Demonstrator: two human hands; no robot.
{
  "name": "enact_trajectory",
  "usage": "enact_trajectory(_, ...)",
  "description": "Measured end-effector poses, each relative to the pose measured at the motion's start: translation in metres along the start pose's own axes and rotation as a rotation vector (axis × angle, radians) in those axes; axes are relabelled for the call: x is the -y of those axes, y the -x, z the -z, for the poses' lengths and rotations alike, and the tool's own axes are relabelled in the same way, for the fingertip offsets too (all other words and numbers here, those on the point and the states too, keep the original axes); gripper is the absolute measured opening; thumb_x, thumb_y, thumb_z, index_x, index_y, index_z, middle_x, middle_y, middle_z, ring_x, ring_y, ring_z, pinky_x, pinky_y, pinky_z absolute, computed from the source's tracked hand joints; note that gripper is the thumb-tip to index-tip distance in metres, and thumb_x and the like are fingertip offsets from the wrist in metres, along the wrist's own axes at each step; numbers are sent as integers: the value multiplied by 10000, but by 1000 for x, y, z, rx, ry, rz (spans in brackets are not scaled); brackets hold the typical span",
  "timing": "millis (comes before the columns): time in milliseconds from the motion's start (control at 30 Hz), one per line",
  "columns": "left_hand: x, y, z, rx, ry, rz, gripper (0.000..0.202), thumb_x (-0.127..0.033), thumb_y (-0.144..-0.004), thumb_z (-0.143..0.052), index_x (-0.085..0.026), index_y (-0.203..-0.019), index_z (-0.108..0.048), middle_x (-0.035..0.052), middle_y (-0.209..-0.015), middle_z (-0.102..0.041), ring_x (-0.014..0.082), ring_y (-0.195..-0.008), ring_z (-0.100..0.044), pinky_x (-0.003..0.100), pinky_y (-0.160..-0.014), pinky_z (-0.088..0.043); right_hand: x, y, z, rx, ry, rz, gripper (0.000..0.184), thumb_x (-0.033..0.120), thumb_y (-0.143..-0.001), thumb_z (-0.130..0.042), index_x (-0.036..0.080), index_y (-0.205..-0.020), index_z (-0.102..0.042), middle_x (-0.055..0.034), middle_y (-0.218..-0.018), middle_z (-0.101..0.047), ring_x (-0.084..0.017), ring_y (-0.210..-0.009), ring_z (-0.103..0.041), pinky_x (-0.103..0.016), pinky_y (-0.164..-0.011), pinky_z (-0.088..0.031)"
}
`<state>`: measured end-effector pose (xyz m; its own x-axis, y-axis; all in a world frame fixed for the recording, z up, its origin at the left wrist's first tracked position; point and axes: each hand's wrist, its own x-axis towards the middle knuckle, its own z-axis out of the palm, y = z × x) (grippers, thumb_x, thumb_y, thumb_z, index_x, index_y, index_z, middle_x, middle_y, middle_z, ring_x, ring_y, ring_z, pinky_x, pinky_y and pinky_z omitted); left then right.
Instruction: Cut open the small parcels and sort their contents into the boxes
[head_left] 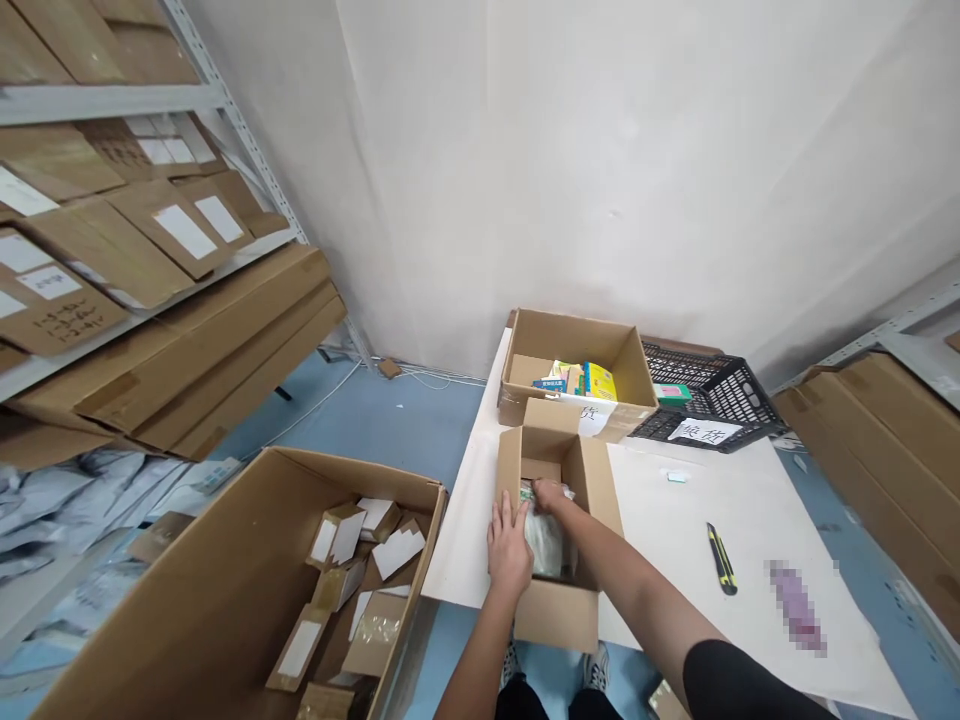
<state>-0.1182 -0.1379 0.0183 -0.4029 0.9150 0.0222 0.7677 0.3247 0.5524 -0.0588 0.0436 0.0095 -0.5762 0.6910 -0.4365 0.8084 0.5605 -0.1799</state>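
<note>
An open cardboard box point(556, 615) stands at the near edge of the white table, its flaps folded outward. My left hand point(511, 545) lies on the box's left side, fingers stretched out along the flap. Inside the box, my right hand point(550, 495) is closed at the top of a clear plastic bag point(546, 540) with whitish contents and a bit of green print. The fingertips of that hand are mostly hidden.
Behind stand a carton point(577, 330) of small colourful packs and a black crate point(705, 375). A utility knife point(721, 560) lies on the table point(637, 500) at right. A large carton point(225, 560) with small labelled boxes stands left, beside loaded shelves point(255, 250).
</note>
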Motion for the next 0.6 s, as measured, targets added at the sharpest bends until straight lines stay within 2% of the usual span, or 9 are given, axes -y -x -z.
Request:
enact_trajectory(100, 1, -1, 1, -10, -3, -5, 1014, -33, -763, -534, -312, -1664, -164, 103, -1732, -115, 366, -1565, -249, 543, -1197, -384, -4, 24, 35, 28, 26, 39, 418, 191, -577, -915, 201, -971, -777, -105, -1034, -789, -320, -1034, -732, -322, -885, -534)
enact_trajectory(167, 3, -1, -1, -14, 11, -9, 1081, -18, -743, -531, -300, -1673, -56, 129, -1725, -147, 340, -1549, -306, 476, -1151, -448, -8, 47, 60, -25, 38, 67, 365, 198, -678, -856, 204, -1031, -763, -118, -1099, -771, -310, -1074, -715, -319, -908, -512)
enact_trajectory(267, 13, -5, -5, -18, 31, -33, 1117, -1, -721, -499, -301, -1670, 9, 130, -1714, -207, 303, -1529, -359, 390, -1047, -532, -20, 88, 99, -199, 32, 104, 302, 238, -791, -773, 232, -1088, -718, -93, -1148, -731, -280, -1068, -692, -304, -877, -490)
enact_trajectory(400, 34, -20, 1, 37, -14, -62, 1096, -9, -694, -497, -287, -1672, -89, 123, -1699, -264, 283, -1512, -394, 381, -1049, -533, -51, 149, 144, -482, -76, 65, 192, 298, -890, -683, 246, -1075, -665, -64, -1105, -682, -248, -1030, -647, -285, -841, -462)
enact_trajectory(500, 50, -34, 22, -15, 0, -127, 1115, -19, -667, -516, -321, -1667, -125, 96, -1678, -337, 275, -1494, -425, 406, -1132, -473, -81, 189, 158, -680, -126, 9, 183, 283, -945, -584, 243, -1118, -630, -80, -1111, -640, -254, -1039, -598, -296, -862, -450)
enact_trajectory(600, 69, -46, 51, -35, 48, -140, 1108, -24, -663, -521, -333, -1662, -154, 63, -1654, -402, 265, -1485, -440, 407, -1177, -440, -109, 212, 155, -792, -114, -113, 194, 237, -945, -527, 237, -1119, -612, -99, -1110, -608, -280, -1053, -559, -322, -885, -439)
